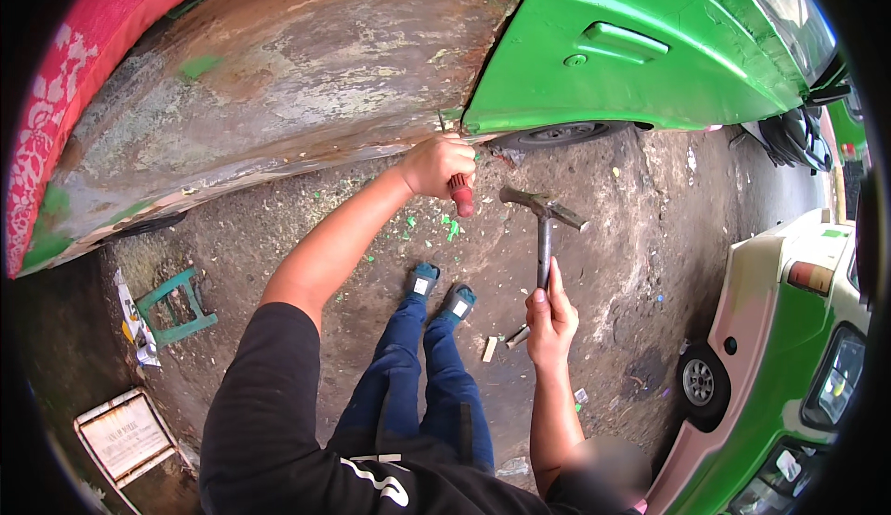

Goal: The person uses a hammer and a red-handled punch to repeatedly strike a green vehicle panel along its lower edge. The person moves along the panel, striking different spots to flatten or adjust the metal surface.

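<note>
My left hand (436, 164) is wrapped round a screwdriver (461, 198) with a red handle. Its thin metal blade points up at the lower edge of a stripped car body panel (306, 65), close to the seam with a green door (557, 60); whether the tip touches cannot be seen for sure. My right hand (552, 325) grips a hammer (545, 237) by its metal shaft, the thumb and index finger lying along it. The hammer's head is to the right of the screwdriver handle, apart from it.
Green paint chips (450, 227) litter the ground below the panel. A small green stool (174, 306) and a framed sign (127, 436) stand at left. Wood pieces (489, 349) lie by my feet. Another green and pale vehicle (756, 329) is at right. Red floral cloth (56, 97) covers the upper left.
</note>
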Motion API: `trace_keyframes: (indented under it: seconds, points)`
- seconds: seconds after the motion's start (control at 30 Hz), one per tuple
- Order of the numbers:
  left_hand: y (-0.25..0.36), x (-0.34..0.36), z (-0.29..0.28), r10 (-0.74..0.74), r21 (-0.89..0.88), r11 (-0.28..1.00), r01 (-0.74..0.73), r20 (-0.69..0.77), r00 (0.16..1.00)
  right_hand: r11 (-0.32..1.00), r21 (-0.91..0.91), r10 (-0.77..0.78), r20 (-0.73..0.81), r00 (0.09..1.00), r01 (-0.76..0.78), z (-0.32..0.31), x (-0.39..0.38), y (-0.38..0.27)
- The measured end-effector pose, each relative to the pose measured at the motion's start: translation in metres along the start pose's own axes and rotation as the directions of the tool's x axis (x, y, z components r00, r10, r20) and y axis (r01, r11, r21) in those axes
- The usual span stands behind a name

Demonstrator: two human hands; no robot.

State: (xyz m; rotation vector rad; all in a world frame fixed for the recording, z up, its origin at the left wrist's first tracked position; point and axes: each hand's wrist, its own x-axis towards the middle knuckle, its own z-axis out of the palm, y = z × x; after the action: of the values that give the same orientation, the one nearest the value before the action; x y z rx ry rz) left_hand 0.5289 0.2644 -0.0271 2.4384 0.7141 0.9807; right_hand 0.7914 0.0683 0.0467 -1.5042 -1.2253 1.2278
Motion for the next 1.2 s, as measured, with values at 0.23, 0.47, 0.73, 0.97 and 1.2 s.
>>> trace_keyframes:
  seconds: [0.23, 0.47, 0.73, 0.97, 1.2]
  points:
    - [-0.011, 0.002, -0.006, -0.047, 0.004, 0.999, 0.047, 0.054, 0.997, 0.956, -0.137, -0.259, 0.018, 0.966, 0.259, 0.005, 0.001, 0.004]
    - [-0.02, -0.005, 0.001, -0.132, 0.075, 0.989, 0.126, 0.077, 0.988, 0.784, -0.382, -0.458, 0.177, 0.871, 0.489, 0.033, 0.024, 0.014]
    - [-0.01, -0.015, -0.01, -0.195, -0.074, 0.979, 0.191, -0.06, 0.979, 0.867, -0.268, -0.446, -0.044, 0.894, 0.42, 0.001, 0.012, 0.02]
    - [0.036, -0.02, -0.018, -0.249, -0.084, 0.967, 0.241, -0.098, 0.964, 0.893, -0.273, -0.375, -0.009, 0.927, 0.358, -0.01, -0.004, -0.005]
    - [0.135, -0.06, -0.072, -0.439, -0.047, 0.897, 0.439, -0.195, 0.877, 0.946, -0.296, -0.114, 0.089, 0.99, 0.135, -0.065, -0.035, -0.068]
